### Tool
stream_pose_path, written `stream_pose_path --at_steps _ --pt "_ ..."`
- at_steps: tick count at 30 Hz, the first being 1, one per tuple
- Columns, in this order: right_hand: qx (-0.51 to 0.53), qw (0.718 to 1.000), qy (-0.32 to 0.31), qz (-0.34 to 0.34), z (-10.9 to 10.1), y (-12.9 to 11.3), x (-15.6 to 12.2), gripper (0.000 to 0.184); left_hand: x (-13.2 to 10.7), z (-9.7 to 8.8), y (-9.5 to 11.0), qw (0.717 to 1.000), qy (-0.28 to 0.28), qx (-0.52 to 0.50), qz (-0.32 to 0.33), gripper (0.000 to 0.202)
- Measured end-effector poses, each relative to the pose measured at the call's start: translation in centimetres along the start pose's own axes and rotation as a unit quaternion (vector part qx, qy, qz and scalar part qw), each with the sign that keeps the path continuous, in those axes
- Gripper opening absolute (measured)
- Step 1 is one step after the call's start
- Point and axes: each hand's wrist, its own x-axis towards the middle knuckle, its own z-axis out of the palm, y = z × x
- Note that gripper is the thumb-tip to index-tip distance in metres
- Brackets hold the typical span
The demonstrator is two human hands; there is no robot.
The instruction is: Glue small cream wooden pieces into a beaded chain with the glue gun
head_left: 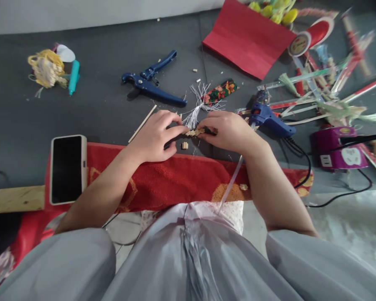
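Note:
My left hand [156, 136] and my right hand [227, 131] meet over the dark mat, both pinching a small tan wooden piece [194, 133] between their fingertips. A white tassel [196, 106] fans out just beyond the fingers, joined to a strip of floral fabric [221, 92]. Below my left fingers a tiny wooden block [184, 145] lies loose on the mat. A blue glue gun [269, 119] rests right beside my right hand, and its clear glue stick [232, 184] runs back toward me.
Blue pliers [152, 81] and a thin wooden stick [142, 123] lie beyond my left hand. A phone [67, 168] sits on the red towel [163, 179]. Red paper [247, 39], a purple power strip [341, 152], several decorated sticks [332, 79] and yellow yarn [47, 67] surround the mat.

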Motion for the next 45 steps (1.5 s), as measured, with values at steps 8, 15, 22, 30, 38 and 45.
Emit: stream_pose_path --at_steps 8,15,22,30,38,45 --pt "0.002 1.000 0.005 -0.001 0.0 -0.1 0.0 0.020 -0.1 0.3 0.3 1.000 0.009 0.005 0.012 0.049" --pt "-0.003 1.000 0.003 0.005 -0.1 0.0 0.0 0.021 -0.1 0.5 -0.5 0.998 0.041 -0.028 -0.026 0.046" --pt "-0.001 1.000 0.007 -0.002 -0.1 0.2 0.0 0.021 0.0 0.2 -0.9 0.995 0.046 -0.021 -0.080 0.040" --pt "-0.009 1.000 0.010 -0.006 0.0 0.2 0.0 0.021 -0.2 -0.3 -1.8 0.993 0.078 -0.028 -0.088 0.032" --pt "-0.009 1.000 0.010 -0.003 0.0 0.3 0.0 0.020 -0.2 -0.4 -2.3 0.994 0.084 -0.019 -0.070 0.028" --pt "-0.007 1.000 0.005 -0.003 -0.1 0.2 0.0 0.022 0.0 -0.3 -2.1 0.991 0.129 -0.027 -0.023 0.028"
